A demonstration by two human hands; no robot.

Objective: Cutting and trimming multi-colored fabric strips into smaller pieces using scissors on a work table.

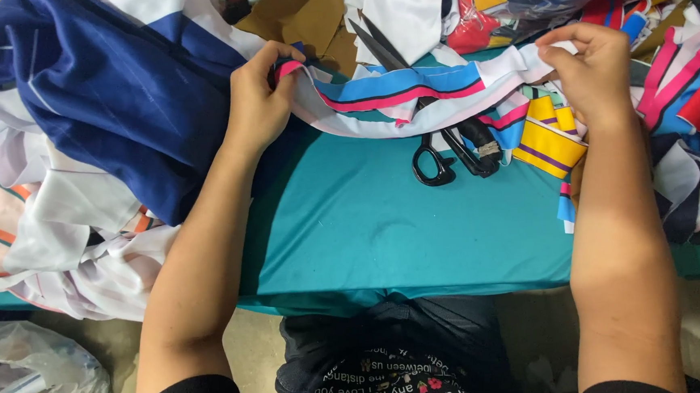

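Observation:
My left hand (259,101) pinches one end of a long fabric strip (416,91) striped in white, blue, pink and black. At the strip's other end my right hand (593,68) pinches it too, so it hangs slack between them over a teal-covered table (368,220). Black scissors (436,147) lie on the table under the strip, blades pointing away from me, handles near the middle.
A heap of navy and white cloth (78,116) covers the table's left side. Colourful fabric scraps (685,119) pile up on the right, with a yellow striped piece (549,140) beside the scissors. A clear plastic bag (29,378) sits on the floor at lower left.

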